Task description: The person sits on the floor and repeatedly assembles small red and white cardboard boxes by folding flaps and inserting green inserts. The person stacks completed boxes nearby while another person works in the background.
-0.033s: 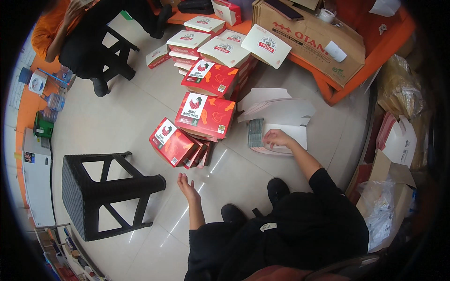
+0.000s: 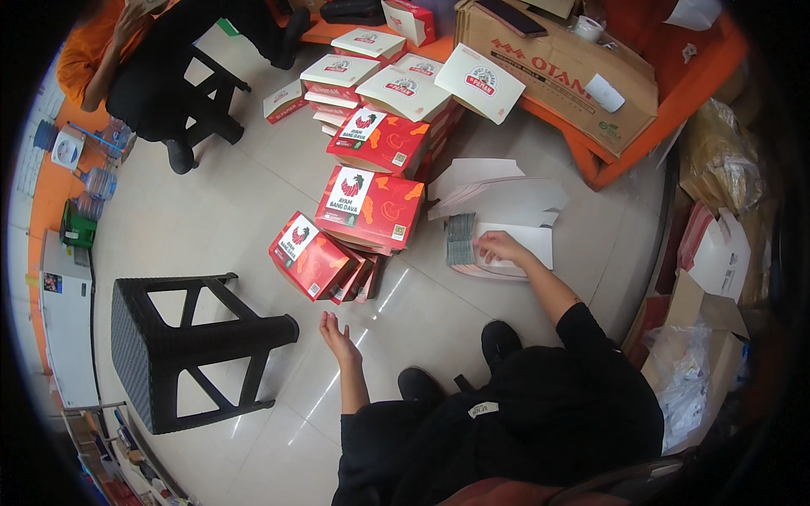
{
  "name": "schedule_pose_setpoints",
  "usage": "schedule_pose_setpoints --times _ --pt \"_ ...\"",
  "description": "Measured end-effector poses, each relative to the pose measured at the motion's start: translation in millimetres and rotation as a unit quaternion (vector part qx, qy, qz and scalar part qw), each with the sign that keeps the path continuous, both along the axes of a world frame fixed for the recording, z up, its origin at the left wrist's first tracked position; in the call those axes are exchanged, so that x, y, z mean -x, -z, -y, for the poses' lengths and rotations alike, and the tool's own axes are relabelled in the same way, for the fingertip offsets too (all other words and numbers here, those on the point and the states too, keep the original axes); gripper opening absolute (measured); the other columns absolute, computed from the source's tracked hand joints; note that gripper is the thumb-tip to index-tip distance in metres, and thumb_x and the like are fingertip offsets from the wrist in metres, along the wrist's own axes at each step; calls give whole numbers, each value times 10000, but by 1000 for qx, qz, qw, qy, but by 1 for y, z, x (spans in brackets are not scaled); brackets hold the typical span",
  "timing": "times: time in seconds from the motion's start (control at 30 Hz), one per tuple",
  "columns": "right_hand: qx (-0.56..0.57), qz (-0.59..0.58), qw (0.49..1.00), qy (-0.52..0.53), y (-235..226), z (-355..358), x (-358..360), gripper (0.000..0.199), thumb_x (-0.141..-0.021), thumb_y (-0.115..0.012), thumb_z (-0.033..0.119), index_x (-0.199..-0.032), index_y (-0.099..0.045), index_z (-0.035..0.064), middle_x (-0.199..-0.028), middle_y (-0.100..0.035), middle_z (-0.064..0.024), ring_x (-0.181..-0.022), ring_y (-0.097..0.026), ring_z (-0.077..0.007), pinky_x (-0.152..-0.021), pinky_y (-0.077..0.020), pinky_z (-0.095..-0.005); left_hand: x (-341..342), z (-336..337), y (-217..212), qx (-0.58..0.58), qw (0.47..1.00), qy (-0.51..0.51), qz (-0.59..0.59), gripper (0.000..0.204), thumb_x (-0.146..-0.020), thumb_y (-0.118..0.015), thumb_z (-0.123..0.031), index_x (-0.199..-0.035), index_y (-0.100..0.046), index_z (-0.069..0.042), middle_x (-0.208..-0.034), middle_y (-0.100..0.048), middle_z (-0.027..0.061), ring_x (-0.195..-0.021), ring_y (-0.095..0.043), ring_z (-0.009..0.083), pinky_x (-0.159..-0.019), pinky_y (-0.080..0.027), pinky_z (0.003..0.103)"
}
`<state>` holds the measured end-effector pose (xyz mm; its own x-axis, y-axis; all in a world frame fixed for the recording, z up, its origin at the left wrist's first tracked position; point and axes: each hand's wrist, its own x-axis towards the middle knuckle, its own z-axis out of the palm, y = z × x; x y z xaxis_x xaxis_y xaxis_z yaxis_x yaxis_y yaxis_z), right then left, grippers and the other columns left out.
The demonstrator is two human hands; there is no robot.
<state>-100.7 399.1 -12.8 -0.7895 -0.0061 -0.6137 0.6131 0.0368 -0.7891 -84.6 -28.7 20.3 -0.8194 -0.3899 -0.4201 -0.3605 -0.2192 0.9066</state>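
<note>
My left hand [image 2: 340, 340] is raised above the floor with its fingers spread, holding nothing. It is nearest to a short stack of red folded food boxes [image 2: 310, 255], just beyond its fingertips. My right hand [image 2: 499, 246] is over a pile of flat, unfolded box blanks [image 2: 523, 239] lying on the floor, their white inner sides up. Its fingers are loosely bent, and nothing shows in them; whether they touch the top sheet cannot be made out. Another red box [image 2: 369, 208] tops the taller stack behind the short one.
White-topped boxes [image 2: 405, 88] are stacked farther back. A black stool [image 2: 198, 337] stands at left. An orange table [image 2: 595, 164] bears a brown carton [image 2: 561, 72] at back right. A person [image 2: 160, 80] sits at far left. Opened cartons and plastic bags [image 2: 683, 388] line the right side.
</note>
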Motion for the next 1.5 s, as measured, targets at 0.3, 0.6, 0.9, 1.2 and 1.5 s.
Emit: schedule_pose_setpoints --times 0.3,0.6,0.9,1.2,1.5 --pt "-38 -59 996 62 -3 -2 20 287 -792 -673 385 -871 -593 122 -783 -644 18 -688 -575 -89 -585 -416 -240 -7 3 7 -13 1000 11 14 522 -881 -518 -365 -1307 -359 -110 -1348 -358 100 -1290 -301 220 -1029 -249 455" --pt "-301 -84 946 -85 -6 4 26 372 -706 -651 378 -741 -653 7 -718 -641 -157 -714 -627 -270 -675 -485 -349 -22 -27 8 86 986 137 46 342 -891 -507 -271 -1177 -486 -85 -1159 -518 67 -1082 -485 167 -911 -378 366" --pt "-218 -170 960 -32 16 -3 17 289 -782 -612 278 -781 -638 -10 -770 -646 -146 -742 -623 -243 -685 -489 -338 1 -98 -33 120 857 497 -60 245 -864 -566 -142 -1091 -537 -54 -1040 -588 43 -947 -564 139 -807 -445 302" --pt "-21 -269 963 -13 30 9 -32 265 -815 -645 173 -1038 -560 58 -947 -617 -33 -863 -586 -112 -723 -484 -268 4 -109 -46 152 795 587 -15 254 -878 -566 -170 -1102 -534 -54 -1073 -612 43 -988 -576 149 -809 -454 301" --pt "-221 -258 934 112 20 7 -32 389 -724 -743 245 -1019 -540 93 -1012 -572 -43 -899 -560 -173 -783 -460 -319 -8 -109 -30 145 792 593 -12 260 -891 -553 -192 -1110 -530 -53 -1074 -615 38 -973 -579 144 -796 -453 297"
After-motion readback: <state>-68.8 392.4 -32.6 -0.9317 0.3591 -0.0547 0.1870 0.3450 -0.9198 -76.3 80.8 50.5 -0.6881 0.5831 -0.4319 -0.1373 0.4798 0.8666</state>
